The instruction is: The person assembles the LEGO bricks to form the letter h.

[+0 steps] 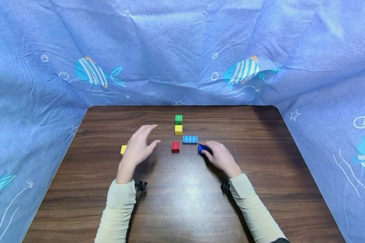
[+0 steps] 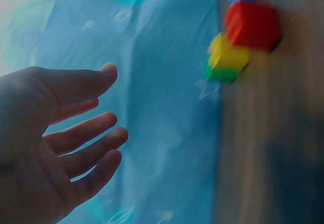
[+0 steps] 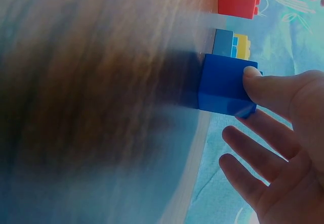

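My right hand pinches a dark blue toy brick between thumb and fingers, low at the tabletop. Just left of that brick lies a longer light blue brick. A red brick sits further left, between the two hands. Fingers spread and thumb apart, my left hand is raised over the table and holds nothing. Partly covered by it in the head view is a yellow brick. In the left wrist view, the left palm and fingers show with nothing in them.
Behind the red brick, another yellow brick stands in line with a green brick at the middle back. The brown wood-grain table ends against a blue fish-print cloth behind and at both sides.
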### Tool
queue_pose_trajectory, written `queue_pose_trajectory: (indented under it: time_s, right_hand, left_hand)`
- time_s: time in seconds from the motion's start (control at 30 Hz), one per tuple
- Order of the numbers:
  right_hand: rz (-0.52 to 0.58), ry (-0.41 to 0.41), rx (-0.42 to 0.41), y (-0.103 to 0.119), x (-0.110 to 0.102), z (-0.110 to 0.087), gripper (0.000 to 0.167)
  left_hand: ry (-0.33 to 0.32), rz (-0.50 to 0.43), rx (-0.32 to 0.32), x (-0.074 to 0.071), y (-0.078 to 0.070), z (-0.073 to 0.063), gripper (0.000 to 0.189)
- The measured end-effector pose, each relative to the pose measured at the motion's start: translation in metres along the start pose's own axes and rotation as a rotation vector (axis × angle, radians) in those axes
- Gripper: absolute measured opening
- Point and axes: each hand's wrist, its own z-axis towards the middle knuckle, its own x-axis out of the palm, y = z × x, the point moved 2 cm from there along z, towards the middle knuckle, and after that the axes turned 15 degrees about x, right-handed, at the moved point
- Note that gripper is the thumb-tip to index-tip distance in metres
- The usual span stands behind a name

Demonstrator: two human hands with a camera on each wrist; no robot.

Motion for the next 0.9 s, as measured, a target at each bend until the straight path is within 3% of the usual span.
queue_pose_trajectory:
  time_s: [0.17, 0.37, 0.57, 0.9]
  right_hand:
    - [0.004, 0.003, 0.002, 0.001, -0.001, 0.000, 0.032]
    - [0.009, 0.001, -0.001, 0.001, -0.002, 0.000, 0.032]
    - [0.013, 0.003, -0.002, 0.001, -0.001, 0.001, 0.032]
    - [0.015, 0.008, 0.010, -0.001, 0.000, 0.001, 0.032]
  left_hand:
    - [0.132, -0.038, -0.036, 0.036, -0.005, 0.006, 0.057]
    - [0.220, -0.033, -0.104, 0.065, -0.005, 0.011, 0.055]
    - [0.259, 0.009, -0.133, 0.078, -0.003, 0.015, 0.054]
    - [0.287, -0.022, -0.139, 0.092, 0.000, 0.017, 0.047]
